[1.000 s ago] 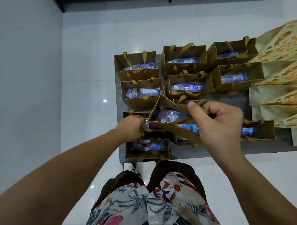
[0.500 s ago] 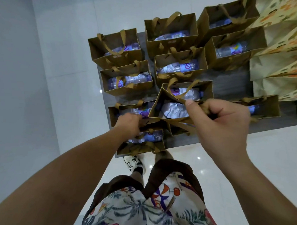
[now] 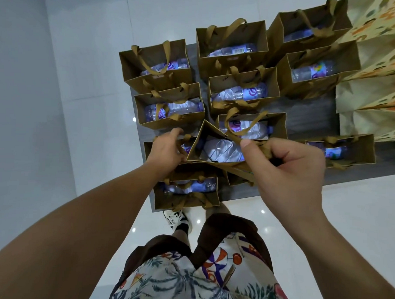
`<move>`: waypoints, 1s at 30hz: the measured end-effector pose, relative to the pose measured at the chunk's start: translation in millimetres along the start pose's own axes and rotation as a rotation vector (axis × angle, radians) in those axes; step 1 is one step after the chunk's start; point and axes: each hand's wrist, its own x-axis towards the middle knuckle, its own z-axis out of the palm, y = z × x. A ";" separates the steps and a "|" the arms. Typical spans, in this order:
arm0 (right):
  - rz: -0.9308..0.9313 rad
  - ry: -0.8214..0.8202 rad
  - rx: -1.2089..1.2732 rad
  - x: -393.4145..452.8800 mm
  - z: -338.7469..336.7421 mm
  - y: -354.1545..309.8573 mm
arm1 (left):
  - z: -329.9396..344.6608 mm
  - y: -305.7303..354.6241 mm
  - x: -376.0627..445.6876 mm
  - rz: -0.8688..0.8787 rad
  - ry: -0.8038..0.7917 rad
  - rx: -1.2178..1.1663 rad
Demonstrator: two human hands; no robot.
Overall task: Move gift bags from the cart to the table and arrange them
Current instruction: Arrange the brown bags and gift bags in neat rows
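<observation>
Our right hand (image 3: 289, 175) is curled, thumb on top, and pinches the ribbon handles (image 3: 234, 137) of a brown gift bag (image 3: 200, 147) that hangs tilted, one corner pointing to the far side, with a crumpled water bottle (image 3: 223, 149) showing inside. Our left hand (image 3: 167, 149) reaches in just left of that bag, its fingers bent down at the bag's left edge and over the bag beneath (image 3: 148, 147); we cannot tell whether it grips a handle or only touches the paper.

Under and around the held bag, more brown gift bags stand upright on a grey surface (image 3: 309, 115), each with a bottle lying in it. Nearest us, at the near edge, stands one bag (image 3: 187, 193). To the far left sit two bags in a column (image 3: 156, 60) (image 3: 171, 108). In the middle column we see three (image 3: 231, 41) (image 3: 243, 90) (image 3: 253, 124), the nearest of them touching the held bag's handles. At the far right stand two more (image 3: 308, 23) (image 3: 320, 71), and one stands apart at the right near edge (image 3: 342, 150).

Along the right side, pale floral-patterned paper bags (image 3: 378, 77) are packed side by side. Below our arms we see a patterned shirt (image 3: 187, 276) and a sneaker (image 3: 178, 220) on the glossy white floor (image 3: 82, 78).
</observation>
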 end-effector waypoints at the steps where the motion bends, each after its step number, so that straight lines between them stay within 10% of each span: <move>1: 0.009 -0.002 0.005 -0.3 1.0 0.5 | 1.8 -0.2 3.5 0.028 0.004 0.031; 11: 0.023 -0.021 0.036 0.4 4.4 5.5 | -2.1 17.2 22.7 0.040 0.027 0.252; 20: 0.030 -0.043 -0.059 6.8 2.5 -5.6 | -36.4 33.1 -6.1 -0.156 -0.391 0.049; 30: -0.056 -0.007 -0.075 -10.4 -12.5 -49.5 | -97.2 36.4 -48.1 -0.257 -0.287 -0.265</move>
